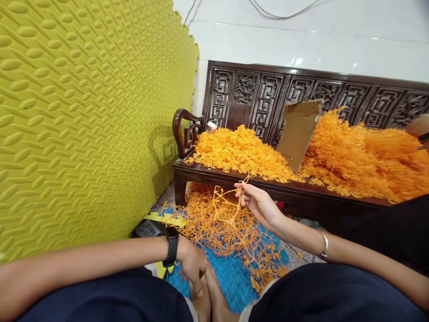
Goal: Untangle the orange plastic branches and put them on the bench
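My right hand (259, 203) pinches a thin, branched orange plastic sprue (231, 219) between thumb and fingers, just in front of the bench edge. The sprue hangs as a loop with little side stems. Low over my bare feet, my left hand (192, 259) has its fingers curled inward; whatever they hold, if anything, is hidden. Under and before the bench, a tangled heap of orange sprues (208, 221) spreads over a blue foam mat (231, 277). A pile of small curly orange plastic pieces (241, 150) lies on the bench seat.
The dark carved wooden bench (214, 174) runs along the tiled wall. A cardboard sheet (296, 134) stands between the two orange piles; the larger pile (365, 156) is at right. Another person's hand (418, 126) reaches in there. A yellow foam mat (83, 112) stands upright at left.
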A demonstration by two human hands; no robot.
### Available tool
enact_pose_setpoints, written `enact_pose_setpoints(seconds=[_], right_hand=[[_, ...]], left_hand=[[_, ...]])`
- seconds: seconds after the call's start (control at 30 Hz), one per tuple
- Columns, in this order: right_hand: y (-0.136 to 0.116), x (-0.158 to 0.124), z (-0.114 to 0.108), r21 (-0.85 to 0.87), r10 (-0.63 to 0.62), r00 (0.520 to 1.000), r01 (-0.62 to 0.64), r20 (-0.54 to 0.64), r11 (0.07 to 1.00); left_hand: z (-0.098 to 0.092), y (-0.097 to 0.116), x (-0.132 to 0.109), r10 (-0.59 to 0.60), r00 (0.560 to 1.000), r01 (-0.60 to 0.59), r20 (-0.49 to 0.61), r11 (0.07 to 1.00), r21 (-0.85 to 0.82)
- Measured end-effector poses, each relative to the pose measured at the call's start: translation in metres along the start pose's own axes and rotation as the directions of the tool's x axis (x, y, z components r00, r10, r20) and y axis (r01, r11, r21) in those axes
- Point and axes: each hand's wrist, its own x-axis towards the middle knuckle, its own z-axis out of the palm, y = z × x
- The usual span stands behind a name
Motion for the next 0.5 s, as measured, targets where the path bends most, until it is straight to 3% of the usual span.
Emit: enact_pose_setpoints(seconds=[0.1, 0.4, 0.5], right_hand=[[-0.005, 0.002, -0.011, 0.011, -0.013, 0.999, 0.013, -0.051, 1.000], [-0.002, 0.021, -0.033, 0.008, -0.014, 0.987, 0.015, -0.161, 1.000], [-0.001, 0.033, -0.043, -0.026, 0.014, 0.994, -0.016, -0.111, 1.000]], left_hand=[[0.000, -0.003, 0.002, -0.029, 0.994, 0.023, 0.106, 0.998, 0.061], [-0.006, 0.004, -0.010, -0.061, 0.992, 0.051, 0.106, 0.995, 0.091], [-0.009, 0.011, -0.010, -0.073, 0.996, 0.068, 0.048, 0.993, 0.099]])
